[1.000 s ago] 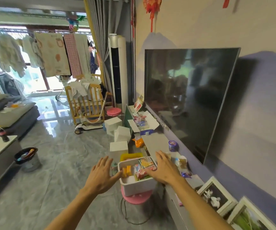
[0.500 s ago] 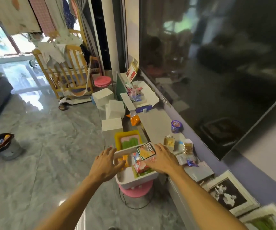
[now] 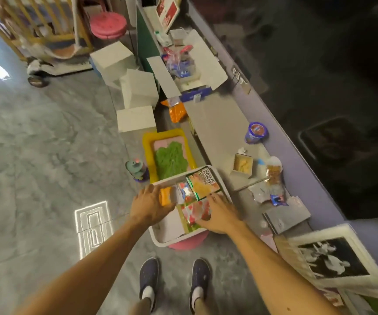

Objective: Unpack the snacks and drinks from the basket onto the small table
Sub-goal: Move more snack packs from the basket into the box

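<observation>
1. the white basket is sitting on a pink stool right in front of the person, its long axis running away from them and slanting a little to their right
2. the left hand is reaching in over the basket's left wall, and its fingers are lying against an orange packet; i cannot tell whether they are curling round it or only touching it
3. the right hand is lying flat with its fingers straight and spread, pressing on a strawberry-patterned packet beneath them and gripping nothing
4. a green packet is lying just beyond the right fingertips, touching or nearly touching them, so the right hand is looking the nearer one for it
5. a red and white packet is lying between the two sets of fingers
6. everything is sitting inside the basket, so the unpacking is looking barely begun; i am guessing the next lift is turning on the orange packet, since its long side is running along the left fingers
7. i am not seeing which surface is the small table
</observation>
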